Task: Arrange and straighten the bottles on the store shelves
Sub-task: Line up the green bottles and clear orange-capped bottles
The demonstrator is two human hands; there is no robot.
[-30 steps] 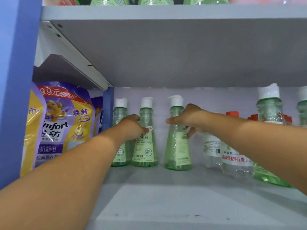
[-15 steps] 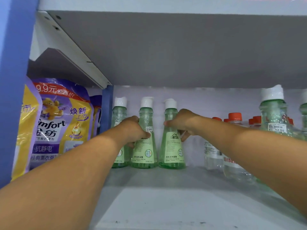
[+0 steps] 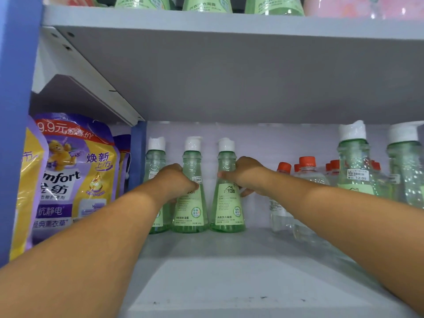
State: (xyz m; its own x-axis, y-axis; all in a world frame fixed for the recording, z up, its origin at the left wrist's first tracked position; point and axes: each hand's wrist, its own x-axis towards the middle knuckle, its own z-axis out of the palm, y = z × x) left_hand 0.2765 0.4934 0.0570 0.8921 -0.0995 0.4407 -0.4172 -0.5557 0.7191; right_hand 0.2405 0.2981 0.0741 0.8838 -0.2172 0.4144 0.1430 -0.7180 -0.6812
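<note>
Aligning the back-left row on the shelf (image 3: pixel 229 276): left hand (image 3: pixel 176 182) wrapped round second green bottle (image 3: pixel 190 210), right hand (image 3: pixel 246 175) gripping third green bottle (image 3: pixel 227 207). Next: square labels forward, even gaps.

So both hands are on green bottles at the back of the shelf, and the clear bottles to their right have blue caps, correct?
Not quite: the caps are orange-red, not blue, as the head view shows. The rest stands: the left hand grips one green bottle, the right hand grips the green bottle beside it, and the clear bottles stand to their right.
</note>
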